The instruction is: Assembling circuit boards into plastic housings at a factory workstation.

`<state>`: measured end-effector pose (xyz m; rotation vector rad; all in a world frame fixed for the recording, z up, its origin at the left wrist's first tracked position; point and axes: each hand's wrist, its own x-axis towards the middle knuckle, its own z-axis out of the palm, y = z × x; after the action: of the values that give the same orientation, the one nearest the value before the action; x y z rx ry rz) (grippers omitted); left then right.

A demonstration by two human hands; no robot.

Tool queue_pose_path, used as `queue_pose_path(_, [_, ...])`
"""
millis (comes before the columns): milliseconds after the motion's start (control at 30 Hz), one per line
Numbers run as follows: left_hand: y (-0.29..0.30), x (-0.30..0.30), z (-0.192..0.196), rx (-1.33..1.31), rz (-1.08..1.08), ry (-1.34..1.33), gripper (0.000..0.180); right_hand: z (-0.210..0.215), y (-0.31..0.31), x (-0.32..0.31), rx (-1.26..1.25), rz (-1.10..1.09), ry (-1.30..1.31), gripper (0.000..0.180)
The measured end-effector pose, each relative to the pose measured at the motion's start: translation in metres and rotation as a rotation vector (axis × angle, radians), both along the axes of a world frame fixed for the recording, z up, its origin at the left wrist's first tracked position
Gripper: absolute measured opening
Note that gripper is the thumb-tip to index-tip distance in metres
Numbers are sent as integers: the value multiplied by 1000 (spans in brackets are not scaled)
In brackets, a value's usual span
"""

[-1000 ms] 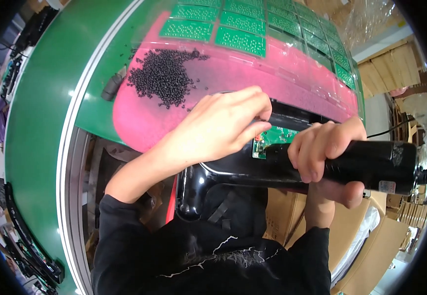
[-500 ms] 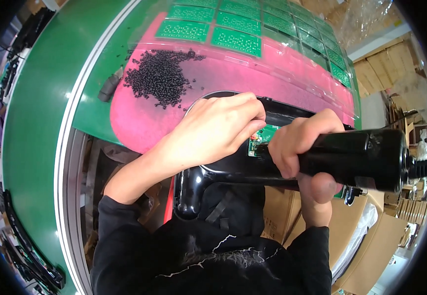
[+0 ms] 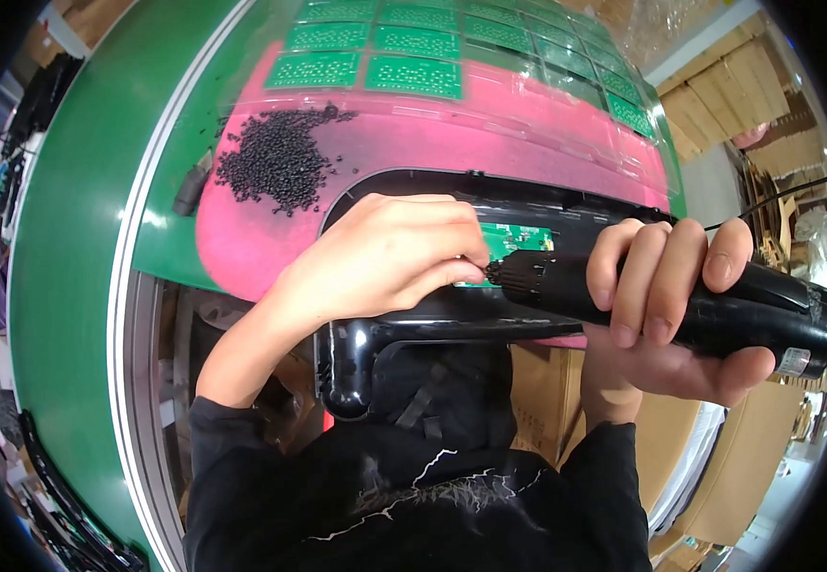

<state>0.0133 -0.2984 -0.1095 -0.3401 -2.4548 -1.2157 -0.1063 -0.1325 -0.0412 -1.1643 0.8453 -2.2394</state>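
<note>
Head view shows our right hand [image 3: 666, 296] with its grip wrapped around a black power screwdriver [image 3: 566, 279], whose tip points toward our left hand [image 3: 404, 250]. Our left thumb and forefinger come together right by that tip; we cannot tell whether their grip has hold of anything. Beneath sits a green circuit board [image 3: 518, 236] inside a black plastic shell [image 3: 433, 329]. Near the shell, small black pieces [image 3: 275, 160] lie heaped on a pink mat [image 3: 242, 243] covering part of our green counter [image 3: 171, 253].

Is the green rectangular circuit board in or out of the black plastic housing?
In: the green board, partly hidden, lies inside the rimmed black housing.
</note>
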Motion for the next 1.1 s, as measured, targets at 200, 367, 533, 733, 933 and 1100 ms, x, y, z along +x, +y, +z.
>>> queue_pose_path(200, [1,-1,-2,96,-74,-53,14,-5,10,-1,-29,-10,7,51])
queue_pose_path(367, [2,-5,4,101,-110,-40,13,-11,14,-5,-127,10,9,52])
queue_pose_path(533, [4,-6,2,132,-73,-74,17,-12,18,-11,-104,80,47,53])
queue_pose_path(733, [4,-6,7,97,-6,-220,22,-9,38,-24,327,-290,69,58])
queue_pose_path(933, [4,-5,1,52,-44,-211,12,-30,43,-40,334,-215,56,55])
queue_pose_path(1100, [6,-6,0,19,-65,-207,9,-37,42,-41,351,-228,51,52])
